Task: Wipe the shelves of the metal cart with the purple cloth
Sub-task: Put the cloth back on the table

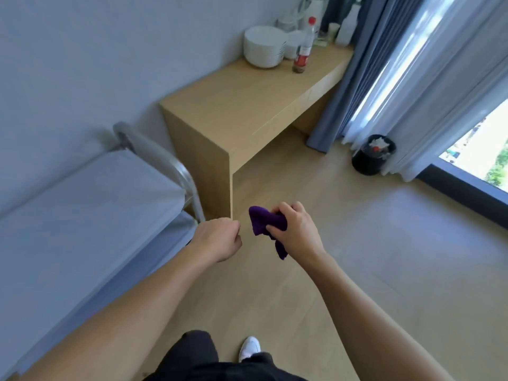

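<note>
Purple cloth (265, 220) was bunched in the right hand (298, 229), fingers and thumb curled round it, held above the floor just below frame centre. Left hand (220, 237), at the cloth's 9 o'clock and apart from it, was fisted and held nothing. Metal cart (82, 202) stood at 9 o'clock; the wooden table (247, 105) at 12 o'clock carried stacked plates (262, 46).

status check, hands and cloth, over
Right hand grips purple cloth, bunched. Left hand curled, empty. Cloth in the air, not touching metal cart at left. No obstacle seen between.
</note>
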